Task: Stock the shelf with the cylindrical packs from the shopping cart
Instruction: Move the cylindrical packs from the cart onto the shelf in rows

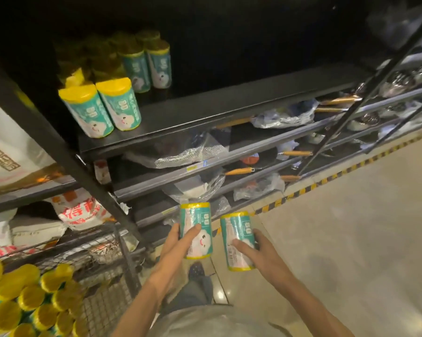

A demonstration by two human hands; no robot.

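My left hand (178, 242) grips a teal cylindrical pack with yellow ends (199, 222), held upright below the shelf. My right hand (256, 249) grips a second such pack (239, 229) just to the right of it. On the dark shelf (229, 110) above, several matching packs stand at the left: two at the front (103, 108) and more in rows behind (146, 64). The wire shopping cart (107, 295) at bottom left holds many more packs (30, 302), yellow ends up.
A black slanted upright (66, 152) runs between the shelf and cart. Lower shelves hold wooden-handled pans (239, 171) in plastic wrap. White sacks (78, 210) sit on the left rack. Yellow-black floor tape (326, 181) edges the shelving, with open floor on the right.
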